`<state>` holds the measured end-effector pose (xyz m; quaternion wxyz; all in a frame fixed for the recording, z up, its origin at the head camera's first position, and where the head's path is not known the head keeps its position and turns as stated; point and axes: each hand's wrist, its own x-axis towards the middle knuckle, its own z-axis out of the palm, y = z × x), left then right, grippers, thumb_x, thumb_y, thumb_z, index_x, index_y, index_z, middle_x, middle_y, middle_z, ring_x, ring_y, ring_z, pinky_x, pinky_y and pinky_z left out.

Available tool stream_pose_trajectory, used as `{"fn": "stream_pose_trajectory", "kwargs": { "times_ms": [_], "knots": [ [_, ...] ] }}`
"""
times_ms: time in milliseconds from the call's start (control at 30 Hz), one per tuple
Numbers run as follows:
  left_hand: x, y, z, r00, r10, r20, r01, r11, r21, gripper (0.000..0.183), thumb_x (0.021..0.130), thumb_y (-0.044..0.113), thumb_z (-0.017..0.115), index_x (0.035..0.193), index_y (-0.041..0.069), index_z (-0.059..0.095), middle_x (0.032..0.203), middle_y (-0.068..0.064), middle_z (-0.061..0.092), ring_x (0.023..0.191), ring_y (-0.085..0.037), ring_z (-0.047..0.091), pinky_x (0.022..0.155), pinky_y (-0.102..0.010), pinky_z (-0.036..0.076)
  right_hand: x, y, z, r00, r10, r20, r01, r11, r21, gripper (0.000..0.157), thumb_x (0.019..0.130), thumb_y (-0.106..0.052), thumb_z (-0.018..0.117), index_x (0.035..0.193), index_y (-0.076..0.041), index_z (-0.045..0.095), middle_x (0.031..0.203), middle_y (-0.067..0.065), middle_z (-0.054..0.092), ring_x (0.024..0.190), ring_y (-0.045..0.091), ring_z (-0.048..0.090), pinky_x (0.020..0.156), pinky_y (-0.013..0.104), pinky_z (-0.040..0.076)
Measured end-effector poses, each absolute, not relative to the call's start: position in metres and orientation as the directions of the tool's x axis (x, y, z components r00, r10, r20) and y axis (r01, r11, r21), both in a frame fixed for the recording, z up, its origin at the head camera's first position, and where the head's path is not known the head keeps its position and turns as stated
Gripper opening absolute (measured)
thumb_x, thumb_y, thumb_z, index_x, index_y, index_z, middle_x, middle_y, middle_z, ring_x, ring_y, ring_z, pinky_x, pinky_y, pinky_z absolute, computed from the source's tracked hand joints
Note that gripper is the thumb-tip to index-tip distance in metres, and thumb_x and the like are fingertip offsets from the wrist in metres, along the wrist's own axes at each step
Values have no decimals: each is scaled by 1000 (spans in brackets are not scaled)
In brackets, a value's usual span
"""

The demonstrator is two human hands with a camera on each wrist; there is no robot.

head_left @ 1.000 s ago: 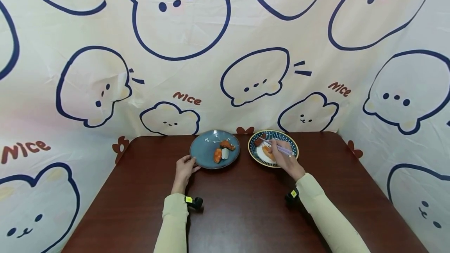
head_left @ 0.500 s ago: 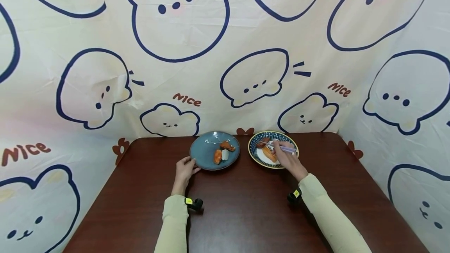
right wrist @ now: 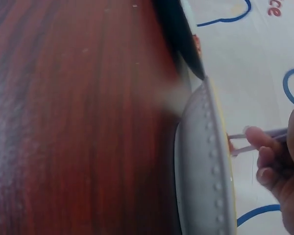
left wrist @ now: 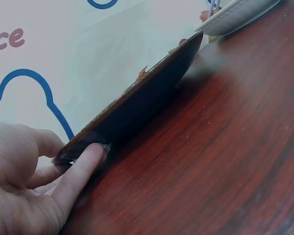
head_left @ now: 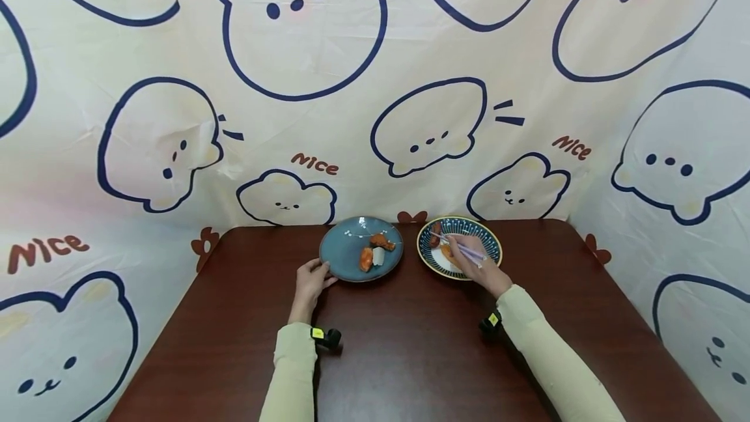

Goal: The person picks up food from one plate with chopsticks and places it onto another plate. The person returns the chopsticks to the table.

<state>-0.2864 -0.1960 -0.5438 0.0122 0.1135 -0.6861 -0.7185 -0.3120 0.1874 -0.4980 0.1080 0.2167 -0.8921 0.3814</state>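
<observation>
In the head view, my left hand (head_left: 309, 282) grips the near-left rim of a blue plate (head_left: 342, 264). The left wrist view shows a finger on the plate's underside. On this plate lie a brown piece that looks like a chicken wing (head_left: 382, 241), an orange piece of food (head_left: 366, 259) and a white piece (head_left: 378, 256). Over the patterned plate (head_left: 491, 243) to the right, my right hand (head_left: 477, 262) holds lilac chopsticks (head_left: 471, 253). Their tips are at a reddish-brown, sausage-like piece (head_left: 435, 234). An orange-yellow piece (head_left: 448, 254) lies partly hidden beneath the hand.
Both plates stand close together near the back edge of a dark brown wooden table (head_left: 387, 357). Right behind it hangs a pale cloth (head_left: 351, 129) with cartoon drawings. Wrist cameras (head_left: 331, 338) are strapped at both cuffs.
The chopsticks swing flatter, then tilt again, and their tips shift slightly. The sausage-like piece turns from slanted to more upright in the head view. My left hand stays on the blue plate.
</observation>
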Motion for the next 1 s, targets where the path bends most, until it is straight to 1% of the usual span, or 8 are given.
{"fn": "stream_pose_trajectory", "kwargs": {
  "times_ms": [100, 200, 267, 367, 533, 667, 800, 1000],
  "knots": [
    [-287, -196, -544, -974, -171, -148, -140, -58, 988, 49, 107, 8, 51, 149, -13, 39, 133, -35, 53, 86, -14, 69, 74, -24, 63, -306, 181, -495, -828, -388, 405, -557, 647, -520, 32, 108, -8, 47, 89, 3, 70, 74, 12, 67, 65, 14, 54, 63, 32, 53],
    [-287, -195, -544, -975, -165, -146, -137, -61, 989, 49, 107, 9, 52, 149, -13, 39, 133, -35, 53, 88, -15, 69, 76, -25, 63, -302, 177, -493, -819, -403, 409, -569, 669, -478, 31, 108, -8, 47, 97, 3, 73, 82, 14, 72, 71, 17, 56, 71, 38, 56],
    [-287, -195, -544, -975, -165, -149, -141, -62, 988, 49, 107, 9, 52, 149, -12, 39, 134, -35, 53, 88, -15, 69, 76, -25, 63, -300, 176, -493, -821, -402, 404, -566, 665, -488, 34, 108, -10, 47, 91, 3, 73, 75, 10, 69, 68, 16, 55, 67, 35, 54],
    [-287, -195, -544, -975, -165, -152, -143, -62, 988, 48, 106, 8, 52, 148, -12, 40, 133, -34, 54, 88, -15, 69, 76, -26, 64, -299, 180, -496, -823, -398, 405, -565, 647, -512, 37, 108, -12, 49, 79, -4, 70, 61, -1, 56, 61, 11, 49, 57, 27, 47],
    [-288, -194, -542, -975, -164, -147, -140, -58, 989, 46, 106, 8, 52, 147, -11, 43, 133, -33, 55, 87, -13, 69, 75, -24, 63, -297, 185, -499, -807, -388, 445, -588, 590, -554, 37, 105, -8, 55, 70, -11, 66, 56, -12, 47, 53, 5, 45, 46, 20, 39],
    [-288, -195, -542, -975, -166, -146, -139, -55, 989, 46, 106, 8, 52, 147, -12, 42, 132, -33, 55, 86, -12, 69, 75, -24, 63, -294, 185, -494, -828, -387, 406, -561, 573, -598, 42, 107, -10, 51, 66, -5, 62, 54, -9, 44, 48, 7, 42, 41, 21, 35],
    [-287, -196, -545, -976, -163, -144, -136, -56, 989, 46, 107, 9, 52, 147, -13, 43, 132, -34, 55, 85, -12, 69, 76, -25, 64, -290, 184, -488, -872, -359, 332, -489, 644, -588, 51, 110, -20, 46, 64, -5, 62, 53, -6, 43, 49, 10, 42, 42, 21, 34],
    [-288, -196, -545, -976, -164, -146, -138, -56, 989, 46, 106, 8, 53, 147, -11, 43, 133, -34, 55, 85, -13, 69, 74, -23, 63, -290, 184, -484, -913, -343, 219, -397, 634, -663, 54, 111, -25, 40, 70, -1, 66, 63, 10, 62, 51, 15, 49, 43, 22, 38]
  ]
}}
